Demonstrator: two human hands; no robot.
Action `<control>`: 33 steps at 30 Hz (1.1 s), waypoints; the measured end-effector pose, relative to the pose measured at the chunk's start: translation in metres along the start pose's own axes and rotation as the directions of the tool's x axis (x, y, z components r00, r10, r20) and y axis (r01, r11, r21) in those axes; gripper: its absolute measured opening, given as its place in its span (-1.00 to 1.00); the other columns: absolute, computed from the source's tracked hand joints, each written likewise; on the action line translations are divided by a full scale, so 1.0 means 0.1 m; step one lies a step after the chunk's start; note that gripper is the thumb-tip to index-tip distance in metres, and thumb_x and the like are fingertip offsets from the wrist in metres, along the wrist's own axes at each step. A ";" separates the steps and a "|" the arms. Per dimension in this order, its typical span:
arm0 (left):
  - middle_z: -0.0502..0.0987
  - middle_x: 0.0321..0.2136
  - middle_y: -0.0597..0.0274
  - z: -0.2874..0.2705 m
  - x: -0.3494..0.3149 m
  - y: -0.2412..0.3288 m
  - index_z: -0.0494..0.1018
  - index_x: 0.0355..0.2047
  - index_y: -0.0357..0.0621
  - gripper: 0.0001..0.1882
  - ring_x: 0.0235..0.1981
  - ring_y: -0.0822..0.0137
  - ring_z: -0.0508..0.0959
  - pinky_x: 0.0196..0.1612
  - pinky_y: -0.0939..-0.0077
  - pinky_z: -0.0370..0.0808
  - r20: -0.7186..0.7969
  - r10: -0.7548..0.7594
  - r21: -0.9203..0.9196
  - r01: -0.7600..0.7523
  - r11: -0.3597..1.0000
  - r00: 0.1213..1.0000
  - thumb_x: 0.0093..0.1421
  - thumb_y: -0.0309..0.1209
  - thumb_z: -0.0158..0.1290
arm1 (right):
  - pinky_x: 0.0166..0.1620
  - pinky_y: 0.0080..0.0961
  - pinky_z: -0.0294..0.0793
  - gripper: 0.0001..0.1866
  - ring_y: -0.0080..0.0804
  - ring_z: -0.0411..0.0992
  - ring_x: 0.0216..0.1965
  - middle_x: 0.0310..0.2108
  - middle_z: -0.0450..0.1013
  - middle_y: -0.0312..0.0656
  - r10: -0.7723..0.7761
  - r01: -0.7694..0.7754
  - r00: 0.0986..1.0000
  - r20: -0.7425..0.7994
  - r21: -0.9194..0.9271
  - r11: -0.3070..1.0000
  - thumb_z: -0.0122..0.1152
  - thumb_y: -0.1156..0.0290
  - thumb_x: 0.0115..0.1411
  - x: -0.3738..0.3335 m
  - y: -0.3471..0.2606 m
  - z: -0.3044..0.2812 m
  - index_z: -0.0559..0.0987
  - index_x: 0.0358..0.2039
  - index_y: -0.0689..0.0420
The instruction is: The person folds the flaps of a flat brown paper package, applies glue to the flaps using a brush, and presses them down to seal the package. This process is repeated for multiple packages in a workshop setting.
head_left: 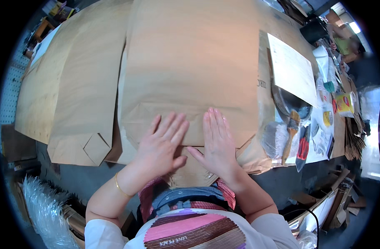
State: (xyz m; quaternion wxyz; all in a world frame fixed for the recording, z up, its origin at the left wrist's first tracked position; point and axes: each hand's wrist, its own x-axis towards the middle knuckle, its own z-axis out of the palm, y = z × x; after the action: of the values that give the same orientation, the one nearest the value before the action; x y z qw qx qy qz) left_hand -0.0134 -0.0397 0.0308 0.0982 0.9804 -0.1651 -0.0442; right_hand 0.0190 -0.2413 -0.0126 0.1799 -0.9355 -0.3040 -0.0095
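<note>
A large brown paper bag (194, 62) lies flat in front of me, its folded bottom end toward my body. My left hand (163, 141) rests flat on the near fold, fingers spread a little. Beside it my right hand (217, 143) is also flat on the paper, fingers straight and the thumb held out toward the left. Neither hand grips anything. Between my wrists a brown paper flap (190, 168) hangs toward the table's near edge. To the left lies another brown paper bag (88, 91) with a folded, diamond-shaped end.
On the right, a white board (291, 68) partly covers a dark basin (296, 106). A brush (290, 135), red-handled scissors (302, 149) and a yellow container (345, 103) are near it. Clear plastic wrap (44, 211) stands at lower left. Another person (343, 43) is at far right.
</note>
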 end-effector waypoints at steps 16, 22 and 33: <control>0.53 -0.36 0.05 -0.65 -0.14 -0.39 0.53 -0.35 -0.24 -0.72 -0.21 0.09 0.55 -0.17 0.29 0.50 0.062 -0.033 0.088 0.027 0.996 0.998 -0.05 -0.33 0.06 | 0.21 -0.21 0.31 -0.64 -0.02 0.48 -0.02 -0.06 0.51 0.06 0.034 0.042 0.988 -0.151 0.477 0.878 0.27 0.51 0.09 0.34 0.14 -0.41 0.55 -0.06 0.26; 0.57 -0.17 -0.03 -0.86 -1.34 -1.37 0.50 -0.18 -0.33 -0.61 -0.12 0.02 0.58 -0.07 0.20 0.53 -0.577 0.145 0.500 0.207 0.841 0.804 -0.10 -0.54 0.04 | 0.13 -0.42 0.38 -0.73 -0.25 0.47 0.02 -0.04 0.52 -0.01 0.152 -0.013 0.975 -0.162 0.642 0.766 0.17 0.56 0.18 0.29 0.33 0.03 0.56 -0.09 0.28; 0.54 -0.05 0.08 -0.02 -2.40 -2.11 0.46 -0.03 -0.23 -0.53 0.02 0.06 0.51 0.00 0.28 0.52 -0.310 -0.265 0.315 0.361 0.878 0.913 -0.02 -0.65 0.03 | 0.19 -0.37 0.33 -0.81 -0.23 0.46 0.04 -0.04 0.52 -0.03 0.105 0.050 0.966 -0.238 0.566 0.823 0.15 0.60 0.17 0.29 0.29 0.11 0.58 -0.18 0.26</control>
State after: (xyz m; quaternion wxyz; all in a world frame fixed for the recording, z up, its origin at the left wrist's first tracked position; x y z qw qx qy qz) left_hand -0.1726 0.2363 0.0020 -0.0737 0.9923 0.0057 0.0998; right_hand 0.0585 -0.2430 -0.0286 0.4881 -0.8343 -0.2534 -0.0380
